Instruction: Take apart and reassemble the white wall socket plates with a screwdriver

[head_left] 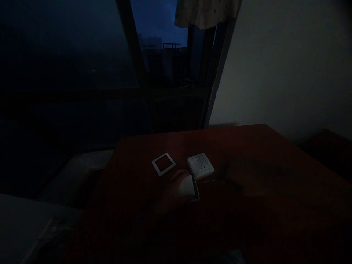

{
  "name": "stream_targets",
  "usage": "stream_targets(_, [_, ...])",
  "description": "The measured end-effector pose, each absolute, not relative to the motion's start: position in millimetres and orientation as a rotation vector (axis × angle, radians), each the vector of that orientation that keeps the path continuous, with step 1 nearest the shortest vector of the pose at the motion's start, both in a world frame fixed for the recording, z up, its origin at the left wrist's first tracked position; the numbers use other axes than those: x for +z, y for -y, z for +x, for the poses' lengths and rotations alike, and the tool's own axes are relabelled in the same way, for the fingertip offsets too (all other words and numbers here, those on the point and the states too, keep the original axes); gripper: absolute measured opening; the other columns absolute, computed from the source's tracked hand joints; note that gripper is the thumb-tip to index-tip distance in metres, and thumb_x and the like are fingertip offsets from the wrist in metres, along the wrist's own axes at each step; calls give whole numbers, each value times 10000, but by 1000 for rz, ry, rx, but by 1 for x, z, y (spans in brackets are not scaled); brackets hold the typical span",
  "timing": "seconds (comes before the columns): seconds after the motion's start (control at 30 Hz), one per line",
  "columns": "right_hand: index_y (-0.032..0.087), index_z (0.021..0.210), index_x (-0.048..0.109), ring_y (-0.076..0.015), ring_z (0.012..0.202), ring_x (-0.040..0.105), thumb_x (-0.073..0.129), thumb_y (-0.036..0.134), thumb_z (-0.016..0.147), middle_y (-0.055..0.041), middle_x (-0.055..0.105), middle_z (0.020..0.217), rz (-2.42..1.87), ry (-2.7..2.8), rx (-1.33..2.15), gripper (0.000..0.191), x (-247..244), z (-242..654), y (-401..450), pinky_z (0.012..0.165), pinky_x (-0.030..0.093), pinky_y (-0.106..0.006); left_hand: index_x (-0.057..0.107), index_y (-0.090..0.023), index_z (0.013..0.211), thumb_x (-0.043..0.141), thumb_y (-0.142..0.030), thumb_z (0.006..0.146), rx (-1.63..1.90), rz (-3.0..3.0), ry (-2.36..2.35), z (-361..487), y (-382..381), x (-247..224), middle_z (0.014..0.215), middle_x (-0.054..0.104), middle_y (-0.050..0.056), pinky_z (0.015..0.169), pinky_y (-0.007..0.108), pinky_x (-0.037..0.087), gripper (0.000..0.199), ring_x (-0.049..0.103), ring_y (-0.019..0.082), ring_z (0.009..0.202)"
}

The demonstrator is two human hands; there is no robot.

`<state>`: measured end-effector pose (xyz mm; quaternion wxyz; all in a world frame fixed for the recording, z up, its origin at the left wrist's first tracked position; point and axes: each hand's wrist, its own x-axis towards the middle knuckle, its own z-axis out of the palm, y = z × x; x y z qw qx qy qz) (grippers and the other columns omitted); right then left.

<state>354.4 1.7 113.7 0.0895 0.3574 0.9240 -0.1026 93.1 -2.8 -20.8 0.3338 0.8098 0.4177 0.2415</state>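
In the dim head view, my left hand (171,190) is closed around a white square wall switch or socket unit (186,186), thumb and fingers on its opposite edges. Dark shows along the unit's right side. From my right hand (236,178), which is dark and blurred, the thin metal shaft of a screwdriver (206,181) points left, its tip at that side of the unit. Its handle is hidden in the hand. Just behind lies a white wall socket (200,165) with several slots in its face. To the left of it, a white square cover frame (164,164) lies flat.
The reddish-brown table (231,141) carries these things. Beyond its far edge stand a dark-framed window (162,22) and, to the right, a pale wall (280,66). A piece of cloth (206,13) hangs at the top. The lower area is too dark to make out.
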Motion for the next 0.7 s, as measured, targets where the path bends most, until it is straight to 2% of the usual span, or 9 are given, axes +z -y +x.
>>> stream_targets(0.1, [171,861,706,-154,679,630,474,178,849,-43,698,780,1148,-2629,-770,233,103,367,-16,586,422,-240,487,-271,1306,768,-391,693,631,2136,-1087,92,2,-24,1350,477,58,1044,416,377,685,466,278,1214])
stream_targets(0.17, [154,791,693,-127,572,571,437,274,895,-27,651,679,1242,-2458,-1050,301,92,375,-25,513,391,-226,487,-274,1309,765,-383,698,623,2152,-1089,92,2,-25,1355,475,54,1049,415,373,681,463,277,1219])
stream_targets(0.3, [156,839,680,-85,492,496,477,441,886,-10,617,678,1389,-2157,-1512,354,73,387,-35,447,361,-197,490,-278,1300,761,-370,705,627,2168,-1094,91,3,-23,1335,492,45,1040,394,385,660,477,265,1203])
stream_targets(0.4, [157,852,689,-84,499,493,542,509,834,-14,618,683,1459,-2028,-1710,382,65,390,-34,433,341,-191,492,-267,1295,759,-379,701,607,2181,-1091,91,3,-22,1329,493,55,1038,399,389,660,475,270,1204])
stream_targets(0.5, [164,879,698,-97,546,526,579,537,801,-21,640,717,1562,-1921,-1848,399,54,391,-28,475,377,-204,490,-257,1300,757,-406,702,598,2187,-1065,90,2,-23,1340,485,62,1040,401,389,672,470,275,1214])
stream_targets(0.7, [165,912,687,-106,586,550,548,572,831,-28,647,766,1601,-1923,-1972,438,25,398,-2,520,412,-218,482,-253,1303,762,-372,705,637,2155,-1043,90,4,-23,1348,478,65,1051,400,373,671,459,266,1225])
